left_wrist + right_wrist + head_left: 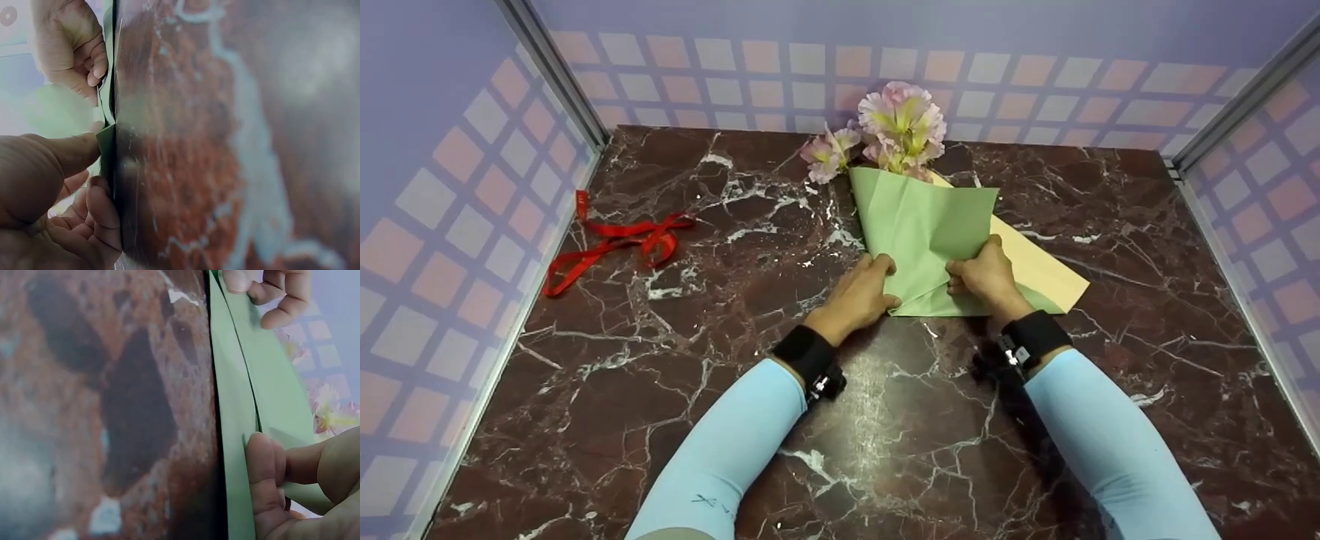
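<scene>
A green sheet of wrapping paper (922, 225) is folded over the stems of pink and yellow flowers (904, 124), whose blossoms show above its top edge. My left hand (859, 296) pinches the sheet's lower left corner between thumb and fingers. On the right side, my right hand (986, 274) grips a fold of the same paper with curled fingers. In the right wrist view the green paper (233, 416) lies in two layers along the tabletop, and the right thumb and fingers hold the upper one. Stems are hidden inside the wrap.
Cream paper (1042, 266) sticks out from beneath the green sheet on the right. A loose red ribbon (622, 240) lies at the left of the dark marbled table (660, 412). Checkered panels (780, 67) enclose the back and both sides.
</scene>
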The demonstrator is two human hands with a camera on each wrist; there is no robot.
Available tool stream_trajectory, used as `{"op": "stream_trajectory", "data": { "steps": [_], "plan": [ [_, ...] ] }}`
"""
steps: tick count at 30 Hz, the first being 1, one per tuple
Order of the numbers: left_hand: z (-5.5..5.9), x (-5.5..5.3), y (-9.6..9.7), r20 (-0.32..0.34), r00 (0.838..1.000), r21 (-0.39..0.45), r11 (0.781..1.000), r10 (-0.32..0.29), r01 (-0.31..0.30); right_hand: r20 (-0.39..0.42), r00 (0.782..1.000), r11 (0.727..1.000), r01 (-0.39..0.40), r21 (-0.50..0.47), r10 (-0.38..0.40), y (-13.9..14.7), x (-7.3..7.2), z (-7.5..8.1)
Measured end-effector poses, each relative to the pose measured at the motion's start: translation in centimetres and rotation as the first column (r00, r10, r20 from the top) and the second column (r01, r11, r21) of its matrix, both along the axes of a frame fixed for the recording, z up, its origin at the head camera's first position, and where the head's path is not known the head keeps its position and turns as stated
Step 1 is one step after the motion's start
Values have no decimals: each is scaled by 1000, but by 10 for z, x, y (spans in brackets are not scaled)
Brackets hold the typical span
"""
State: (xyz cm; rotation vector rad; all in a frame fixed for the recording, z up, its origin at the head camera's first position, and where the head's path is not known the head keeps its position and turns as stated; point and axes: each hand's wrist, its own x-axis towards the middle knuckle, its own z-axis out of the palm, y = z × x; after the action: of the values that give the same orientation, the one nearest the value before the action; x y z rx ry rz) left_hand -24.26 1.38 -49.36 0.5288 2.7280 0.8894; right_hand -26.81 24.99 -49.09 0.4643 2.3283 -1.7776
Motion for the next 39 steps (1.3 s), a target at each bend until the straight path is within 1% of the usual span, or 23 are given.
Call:
{"op": "stream_trajectory", "data": {
  "steps": [2, 4, 6, 10, 13, 17, 18, 20, 23, 26, 29, 31, 33, 34, 36, 37, 38, 39],
  "plan": [
    [-1, 0, 0, -4, 1000, -20, 1000, -9, 9, 18, 1000, 999, 11, -53, -10, 3, 0, 1],
    [-1, -1, 0, -3, 1000, -34, 999, -23, 23, 27, 999, 997, 29, -78, -27, 5, 0, -1],
    [-1, -1, -2, 1, 999, -38, 998, -41, 42, 23, 999, 997, 41, -65, -40, 6, 1, -3],
    [1, -1, -9, 22, 997, -16, 997, -72, 73, -2, 999, 999, 48, -1, -48, 4, 0, -7],
    [2, -1, -11, 29, 996, 3, 997, -83, 83, -7, 999, 999, 51, 11, -51, 3, -1, -7],
    [3, -1, -11, 30, 996, -12, 996, -87, 88, -2, 999, 998, 49, 26, -49, 3, -2, -7],
    [4, -1, -11, 32, 995, -20, 996, -91, 91, -2, 999, 998, 43, 38, -43, 2, -3, -6],
    [5, 0, -10, 36, 995, -35, 995, -97, 98, -4, 1000, 995, 29, 91, -29, 2, -3, -6],
    [6, 0, -9, 36, 992, -56, 991, -121, 123, -10, 1000, 980, 4, 200, -3, 2, -4, -4],
    [8, 0, -7, 46, 988, -84, 985, -146, 149, -7, 999, 949, -29, 315, 33, 3, -5, -1],
    [10, 0, -6, 60, 986, -117, 980, -154, 161, 1, 998, 926, -56, 374, 60, 7, -5, 1],
    [11, 0, -5, 65, 985, -128, 978, -159, 166, 2, 997, 895, -75, 441, 82, 11, -4, 3],
    [12, 0, -4, 66, 983, -129, 975, -173, 181, 1, 995, 854, -84, 513, 97, 16, -3, 4],
    [12, 1, -4, 64, 981, -131, 973, -185, 192, -1, 995, 829, -84, 552, 101, 19, -2, 5],
    [12, 1, -3, 61, 977, -129, 969, -204, 211, -17, 994, 768, -75, 637, 110, 25, 0, 5],
    [12, 2, -3, 59, 976, -128, 968, -211, 217, -35, 993, 746, -59, 663, 110, 27, 1, 5],
    [12, 2, -4, 59, 975, -125, 967, -216, 222, -59, 992, 718, -37, 695, 108, 28, 2, 4],
    [12, 2, -4, 58, 974, -123, 967, -219, 224, -87, 990, 684, -10, 729, 108, 28, 4, 4]
  ]
}}
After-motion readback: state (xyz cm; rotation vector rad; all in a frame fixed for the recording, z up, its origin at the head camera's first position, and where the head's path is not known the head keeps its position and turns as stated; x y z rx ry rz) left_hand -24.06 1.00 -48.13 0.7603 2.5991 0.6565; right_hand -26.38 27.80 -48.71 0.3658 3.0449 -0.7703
